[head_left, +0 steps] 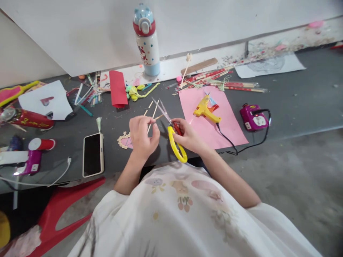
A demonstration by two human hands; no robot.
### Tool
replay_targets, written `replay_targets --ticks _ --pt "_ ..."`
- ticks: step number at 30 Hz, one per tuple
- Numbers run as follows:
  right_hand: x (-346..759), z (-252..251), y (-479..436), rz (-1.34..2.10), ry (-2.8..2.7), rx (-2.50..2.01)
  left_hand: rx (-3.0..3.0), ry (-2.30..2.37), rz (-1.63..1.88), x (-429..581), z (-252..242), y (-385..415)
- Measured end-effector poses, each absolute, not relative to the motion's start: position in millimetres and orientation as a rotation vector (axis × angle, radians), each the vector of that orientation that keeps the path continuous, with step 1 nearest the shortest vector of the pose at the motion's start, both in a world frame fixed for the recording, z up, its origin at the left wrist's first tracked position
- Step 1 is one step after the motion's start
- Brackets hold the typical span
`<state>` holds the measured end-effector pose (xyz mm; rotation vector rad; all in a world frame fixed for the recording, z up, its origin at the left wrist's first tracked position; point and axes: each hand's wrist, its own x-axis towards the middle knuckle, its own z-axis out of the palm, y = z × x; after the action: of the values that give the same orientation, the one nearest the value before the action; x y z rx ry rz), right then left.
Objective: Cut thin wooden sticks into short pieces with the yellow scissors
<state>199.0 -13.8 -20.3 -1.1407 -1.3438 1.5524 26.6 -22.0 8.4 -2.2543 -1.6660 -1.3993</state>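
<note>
My left hand (143, 135) is closed in a pinch on thin wooden sticks (153, 115) that point away from me over the dark table (294, 100). My right hand (187, 135) grips yellow-handled scissors (174, 141), whose blades are open and angled toward the sticks. Under my left hand lies a small heart-shaped craft piece (124, 140), partly hidden. A pink paper sheet (230, 125) lies just right of my right hand, with a yellow glue gun (205, 110) on it.
A phone (92, 154) lies left of my hands. A folded red paper (118, 89), a polka-dot bottle (147, 43), more sticks (235, 85), a purple power strip (253, 117) with a black cable, a red can (26, 119) and a red chair (61, 210) surround me.
</note>
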Motion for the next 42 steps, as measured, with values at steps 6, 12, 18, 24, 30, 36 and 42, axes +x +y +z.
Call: replay_targets --ticks 6,12,18,24,30,36,42 --pt "208 -14 -22 1.463 -1.526 -1.155 -2.439 -1.564 -0.998 14 0 -15" --pt "208 -16 -26 1.473 -1.532 -1.121 -2.484 -1.446 -1.093 12 -11 -17" --pt "210 -13 -26 1.466 -1.534 -1.079 -2.459 -1.418 -1.171 12 -11 -17" --pt "211 -8 -27 1.456 -1.561 -1.053 -2.479 -1.47 -1.214 14 -4 -18" --pt "212 -4 -27 1.448 -1.589 -1.043 -2.519 -1.497 -1.235 15 2 -17" --pt "212 -3 -26 1.419 -1.626 -1.054 -2.547 -1.543 -1.251 15 4 -16" --pt "213 -2 -26 1.388 -1.648 -1.065 -2.58 -1.635 -1.265 15 7 -17"
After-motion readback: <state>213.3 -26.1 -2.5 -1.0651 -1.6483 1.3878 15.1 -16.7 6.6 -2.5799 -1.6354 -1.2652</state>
